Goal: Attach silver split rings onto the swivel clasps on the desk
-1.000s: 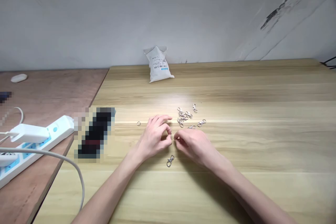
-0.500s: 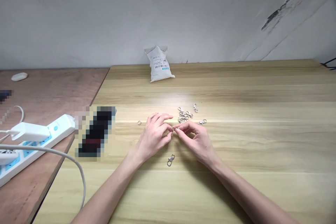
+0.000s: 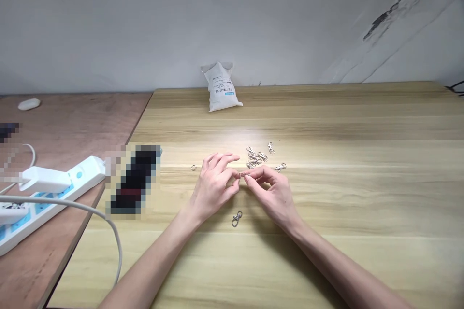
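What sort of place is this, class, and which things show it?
Probably a simple indoor workspace: a wood-grain table by a marked wall, a power strip nearby, and small metal clasps lying on the tabletop.

Plain indoor work corner: wood-grain table (image 3: 362, 178), scuffed wall (image 3: 232, 19), power strip (image 3: 80, 176)

Ahead of me a scuffed grey wall (image 3: 217, 9) — a long dark mark (image 3: 389, 12) at its upper right — rises behind the pale wood counter (image 3: 362, 154). Near the back edge I see a white packet (image 3: 222, 99) with a printed label. To my left, a brownish wooden surface (image 3: 90, 120) carries a white power strip (image 3: 89, 169) and a white oval object (image 3: 29, 105); a pale cable (image 3: 118, 241) curves past a dark, pixelated object (image 3: 136, 178).
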`<state>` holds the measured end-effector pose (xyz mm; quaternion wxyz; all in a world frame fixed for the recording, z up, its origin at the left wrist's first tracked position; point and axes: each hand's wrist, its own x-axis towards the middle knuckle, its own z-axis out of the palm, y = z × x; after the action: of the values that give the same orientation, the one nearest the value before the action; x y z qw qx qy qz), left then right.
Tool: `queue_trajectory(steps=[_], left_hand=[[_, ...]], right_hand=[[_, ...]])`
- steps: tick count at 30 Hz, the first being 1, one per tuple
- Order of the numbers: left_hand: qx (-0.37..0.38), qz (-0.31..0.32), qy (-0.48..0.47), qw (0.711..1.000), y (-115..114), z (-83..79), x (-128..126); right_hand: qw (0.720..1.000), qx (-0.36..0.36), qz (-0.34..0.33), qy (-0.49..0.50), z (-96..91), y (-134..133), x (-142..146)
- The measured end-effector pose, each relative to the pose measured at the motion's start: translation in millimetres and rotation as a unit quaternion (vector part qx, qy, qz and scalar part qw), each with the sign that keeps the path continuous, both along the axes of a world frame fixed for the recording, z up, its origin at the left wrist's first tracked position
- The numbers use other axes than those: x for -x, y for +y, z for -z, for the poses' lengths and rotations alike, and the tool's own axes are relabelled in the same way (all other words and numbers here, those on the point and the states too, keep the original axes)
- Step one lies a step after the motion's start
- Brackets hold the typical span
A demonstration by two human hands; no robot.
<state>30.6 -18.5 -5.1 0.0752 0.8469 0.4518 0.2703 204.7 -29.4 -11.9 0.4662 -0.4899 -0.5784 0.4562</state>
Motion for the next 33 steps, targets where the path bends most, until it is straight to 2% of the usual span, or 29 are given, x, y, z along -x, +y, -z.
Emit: queue_trajectory(steps=[9,16,23,30,33], left_hand=[[0.004,-0.02,0.004,1.0,-1,1.1,-2],[0.004,-0.032,0.007,0.999,-2,2.3,-2],[0.024,-0.048,-0.001,0.999,-2,3.5,-6],[0.023,-0.116,0.002,0.993,-7,-1.2,-20],[0.01,-0.125,-0.01,0.992,-8,-2.6,-23]], right_hand=[[1.0,0.016,-0.014,0.001,3.3,-3,1],[0.998,-0.026,0.002,-0.053,5.3,-6,5],[0.996,-0.05,0.028,-0.066,9.5,-8,9],[0.997,-0.046,0.054,-0.029,13.2,-8,12],[0.997,-0.04,0.059,-0.019,11.0,-8,12]])
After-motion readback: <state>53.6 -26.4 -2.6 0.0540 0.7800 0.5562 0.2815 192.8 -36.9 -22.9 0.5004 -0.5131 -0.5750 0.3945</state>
